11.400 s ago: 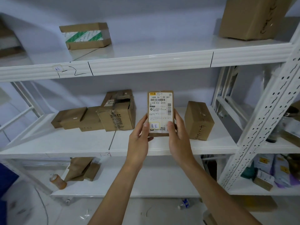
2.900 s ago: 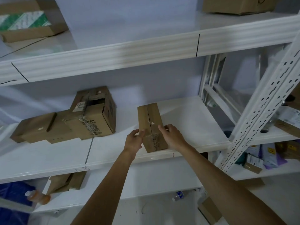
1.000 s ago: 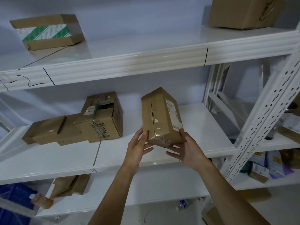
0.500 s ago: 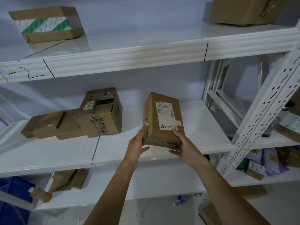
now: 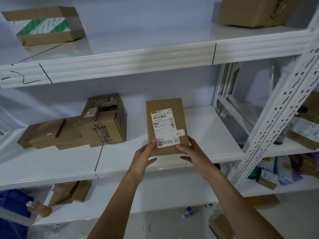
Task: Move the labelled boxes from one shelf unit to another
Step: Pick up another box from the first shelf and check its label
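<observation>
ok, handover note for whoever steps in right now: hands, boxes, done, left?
Left hand and right hand: both grip the bottom corners of the labelled box, held upright in front of the middle shelf, label facing the camera.
Boxes: a cluster of cardboard boxes sits on the middle shelf's left; a taped box and a large box are on the top shelf.
Done: this box is picked up.
Left: carry it to the other shelf unit, then likely the remaining boxes.
</observation>
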Action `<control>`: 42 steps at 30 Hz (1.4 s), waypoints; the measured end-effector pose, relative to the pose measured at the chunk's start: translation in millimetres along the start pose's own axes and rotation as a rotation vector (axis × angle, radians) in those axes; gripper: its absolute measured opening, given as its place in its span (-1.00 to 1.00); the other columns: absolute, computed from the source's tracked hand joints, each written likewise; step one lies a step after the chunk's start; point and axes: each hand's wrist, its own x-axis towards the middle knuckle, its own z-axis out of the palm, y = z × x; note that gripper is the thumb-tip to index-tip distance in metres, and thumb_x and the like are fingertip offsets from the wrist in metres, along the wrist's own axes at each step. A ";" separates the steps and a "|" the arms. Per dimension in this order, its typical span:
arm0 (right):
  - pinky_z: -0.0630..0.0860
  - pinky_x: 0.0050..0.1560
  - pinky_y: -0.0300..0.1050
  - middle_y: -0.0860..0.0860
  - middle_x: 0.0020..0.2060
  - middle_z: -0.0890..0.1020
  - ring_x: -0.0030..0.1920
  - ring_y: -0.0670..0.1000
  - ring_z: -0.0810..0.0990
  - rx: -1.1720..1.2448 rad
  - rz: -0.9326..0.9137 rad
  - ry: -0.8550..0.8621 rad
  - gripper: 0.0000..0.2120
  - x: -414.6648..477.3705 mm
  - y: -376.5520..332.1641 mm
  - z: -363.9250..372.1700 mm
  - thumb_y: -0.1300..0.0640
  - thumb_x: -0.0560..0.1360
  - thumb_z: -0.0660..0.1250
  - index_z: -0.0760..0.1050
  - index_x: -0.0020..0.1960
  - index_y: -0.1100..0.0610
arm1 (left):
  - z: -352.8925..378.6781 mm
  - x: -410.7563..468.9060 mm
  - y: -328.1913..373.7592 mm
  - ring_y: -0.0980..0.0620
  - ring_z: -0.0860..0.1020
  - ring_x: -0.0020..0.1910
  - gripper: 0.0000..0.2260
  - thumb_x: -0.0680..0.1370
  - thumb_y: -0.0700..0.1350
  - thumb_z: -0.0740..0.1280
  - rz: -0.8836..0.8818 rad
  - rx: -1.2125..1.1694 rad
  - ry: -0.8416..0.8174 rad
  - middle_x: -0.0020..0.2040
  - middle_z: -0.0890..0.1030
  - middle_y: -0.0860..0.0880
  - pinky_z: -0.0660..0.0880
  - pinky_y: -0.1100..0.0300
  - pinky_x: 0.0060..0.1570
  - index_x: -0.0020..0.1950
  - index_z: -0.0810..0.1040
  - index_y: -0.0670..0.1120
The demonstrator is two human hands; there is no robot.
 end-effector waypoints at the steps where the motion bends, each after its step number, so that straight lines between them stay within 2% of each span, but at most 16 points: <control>1: 0.51 0.39 0.07 -0.06 0.28 0.65 0.27 -0.07 0.63 -0.006 -0.005 -0.014 -0.05 -1.1 -0.3 -0.5 -0.25 0.24 0.54 0.27 0.55 -0.10 | -1.0 -0.3 -1.1 -0.03 0.60 0.34 -0.50 0.59 0.22 0.34 0.013 -0.009 -0.002 0.27 0.70 -0.03 0.51 -0.09 0.42 0.43 0.57 -0.03; 7: 0.44 0.44 0.10 -0.09 0.28 0.65 0.29 -0.07 0.61 -0.072 0.020 -0.074 -0.06 -4.4 -3.2 -3.5 -0.27 0.22 0.51 0.29 0.53 -0.14 | -8.4 -1.1 -5.6 0.02 0.66 0.28 -0.63 0.63 0.11 0.34 0.039 -0.011 -0.018 0.19 0.76 0.00 0.52 -0.04 0.41 0.37 0.61 -0.03; 12: 0.56 0.15 -0.14 -0.13 0.21 0.71 0.13 -0.16 0.71 0.056 -0.043 -0.029 -0.28 -4.4 -10.7 0.9 -0.25 0.38 0.49 0.37 0.47 -0.13 | -3.7 -4.7 -9.5 0.00 0.67 0.26 -0.67 0.64 0.08 0.33 0.026 -0.030 -0.002 0.13 0.78 0.02 0.55 -0.04 0.39 0.35 0.61 -0.03; 15: 0.56 0.25 -0.04 -0.12 0.21 0.72 0.17 -0.12 0.70 0.090 -0.049 0.012 -0.36 -1.1 -11.0 2.6 -0.24 0.45 0.43 0.39 0.47 -0.13 | 2.0 -10.2 -9.5 0.07 0.70 0.18 -0.60 0.60 0.12 0.37 0.053 -0.041 0.006 0.12 0.77 0.06 0.56 -0.03 0.37 0.38 0.60 -0.01; 19: 0.54 0.31 0.04 -0.11 0.16 0.74 0.25 -0.04 0.66 0.139 0.007 0.024 -0.61 0.6 -9.9 -0.6 -0.18 0.56 0.33 0.49 0.37 -0.16 | 10.6 -19.8 -8.2 0.07 0.68 0.19 -0.31 0.34 0.31 0.43 0.077 -0.058 0.034 0.16 0.76 0.05 0.56 -0.06 0.37 0.40 0.60 0.02; 22: 0.52 0.36 0.10 -0.02 0.14 0.76 0.29 0.05 0.63 0.293 0.053 0.029 -0.71 -1.1 -10.1 -3.7 -0.09 0.59 0.32 0.57 0.29 -0.09 | 18.1 -24.0 -6.7 0.05 0.66 0.20 -0.37 0.33 0.30 0.45 0.099 -0.032 0.082 0.18 0.73 0.04 0.54 -0.08 0.39 0.34 0.61 0.08; 24: 0.53 0.32 0.09 0.03 0.08 0.77 0.25 0.09 0.64 0.373 0.073 0.036 -0.76 -2.0 -9.9 -5.5 -0.03 0.61 0.29 0.59 0.23 -0.04 | 23.6 -25.0 -6.1 0.01 0.65 0.22 -0.32 0.34 0.27 0.48 0.113 -0.017 0.121 0.23 0.69 0.01 0.59 0.05 0.25 0.41 0.55 0.05; 26: 0.53 0.26 0.07 0.04 0.03 0.79 0.18 0.10 0.66 0.394 0.080 0.050 -0.74 -3.3 -9.4 -4.7 -0.05 0.63 0.24 0.59 0.24 -0.02 | 29.3 -26.6 -5.7 0.00 0.63 0.23 -0.33 0.41 0.17 0.54 0.142 0.006 0.159 0.27 0.64 0.02 0.58 0.27 0.01 0.47 0.47 0.02; 28: 0.53 0.26 0.11 0.06 0.03 0.79 0.15 0.13 0.68 0.436 0.080 0.064 -0.68 -3.4 -6.4 -5.4 -0.12 0.66 0.18 0.57 0.26 -0.01 | 36.3 -30.5 -5.3 0.03 0.63 0.18 -0.37 0.44 0.05 0.57 0.189 0.044 0.189 0.22 0.60 0.07 0.60 0.36 -0.15 0.44 0.41 0.02; 30: 0.54 0.31 0.18 0.12 0.17 0.74 0.24 0.19 0.67 0.497 0.079 0.045 -0.57 -2.0 -0.9 -8.7 -0.20 0.65 0.14 0.53 0.37 -0.01 | 45.9 -35.1 -5.4 0.10 0.61 0.12 -0.36 0.42 -0.03 0.61 0.220 0.040 0.195 0.19 0.54 0.11 0.60 0.43 -0.25 0.39 0.34 0.03; 33: 0.49 0.36 0.29 0.20 0.32 0.64 0.33 0.24 0.62 0.573 0.095 0.002 -0.47 -0.1 7.3 -13.4 -0.26 0.63 0.11 0.49 0.46 -0.02 | 60.2 -40.0 -10.7 0.12 0.63 0.15 -0.26 0.33 -0.04 0.68 0.277 0.011 0.229 0.21 0.52 0.09 0.64 0.37 -0.15 0.34 0.31 0.02; 35: 0.47 0.37 0.29 0.22 0.36 0.60 0.37 0.27 0.58 0.625 0.103 -0.017 -0.45 0.2 12.3 -13.6 -0.27 0.65 0.08 0.48 0.48 -0.01 | 68.4 -43.2 -17.1 0.18 0.63 0.16 -0.18 0.23 0.06 0.70 0.312 0.013 0.272 0.22 0.51 0.08 0.69 0.24 -0.03 0.34 0.32 0.03; 38: 0.48 0.35 0.28 0.23 0.39 0.57 0.39 0.28 0.56 0.681 0.114 -0.009 -0.43 0.4 17.4 -11.8 -0.29 0.65 0.04 0.46 0.50 -0.01 | 76.1 -45.8 -22.7 0.10 0.58 0.23 -0.05 0.15 0.23 0.66 0.343 0.080 0.321 0.27 0.46 0.04 0.70 0.14 0.06 0.40 0.31 0.02; 40: 0.47 0.36 0.29 0.23 0.39 0.57 0.39 0.29 0.55 0.680 0.121 0.004 -0.43 0.2 17.5 -10.6 -0.29 0.66 0.03 0.44 0.51 -0.02 | 73.7 -41.8 -24.3 0.06 0.58 0.24 -0.06 0.16 0.24 0.66 0.352 0.077 0.320 0.27 0.45 0.02 0.71 0.11 0.05 0.40 0.32 0.01; 42: 0.47 0.36 0.33 0.21 0.37 0.60 0.37 0.28 0.57 0.649 0.113 0.029 -0.45 -0.4 14.3 -8.9 -0.28 0.66 0.05 0.45 0.49 -0.04 | 66.2 -34.9 -23.6 0.01 0.60 0.26 -0.16 0.20 0.21 0.66 0.346 0.014 0.284 0.28 0.47 0.00 0.71 0.10 0.04 0.35 0.35 0.05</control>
